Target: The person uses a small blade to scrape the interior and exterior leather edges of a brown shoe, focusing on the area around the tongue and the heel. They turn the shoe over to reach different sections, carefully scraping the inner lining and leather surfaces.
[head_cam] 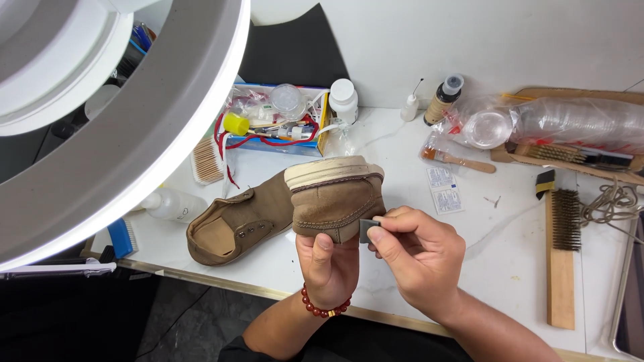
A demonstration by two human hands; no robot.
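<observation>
Over a cluttered white worktable (510, 268), a tan suede shoe (335, 198) was gripped by the left hand (329, 265); a small grey block (367, 230) was pinched in the right hand (419, 258).

A single head-worn camera looks steeply down from close above the white worktable (516, 261), facing the back wall, a ring lamp (144, 127) crowding the upper left.

Bright ring lamp (134, 127) glares upper left; white table (496, 248) evenly lit, sharp
</observation>
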